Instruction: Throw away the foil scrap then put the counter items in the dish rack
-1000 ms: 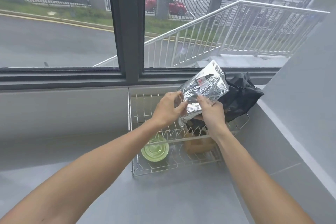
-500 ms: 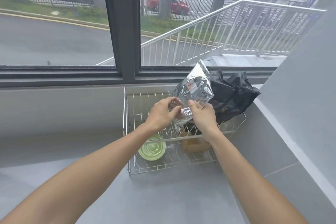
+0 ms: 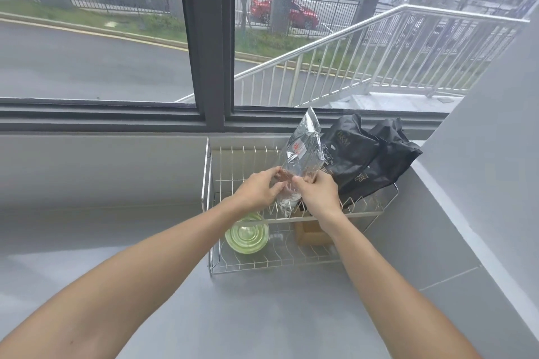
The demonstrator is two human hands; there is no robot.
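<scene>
Your two arms come into view from the lower corners, and both are bare along their whole visible length: no sleeve, cuff or fabric edge shows anywhere up to the frame border. Your left forearm (image 3: 140, 277) is long and smooth in outline, narrowing evenly toward the wrist. Your right forearm (image 3: 379, 280) looks the same, with a slim wrist. Your left hand (image 3: 258, 191) wears no glove, ring or band that can be made out, and the wrist carries no watch or strap. Your right hand (image 3: 319, 195) is likewise ungloved, with no jewellery visible. Fingernails are too small to judge.
</scene>
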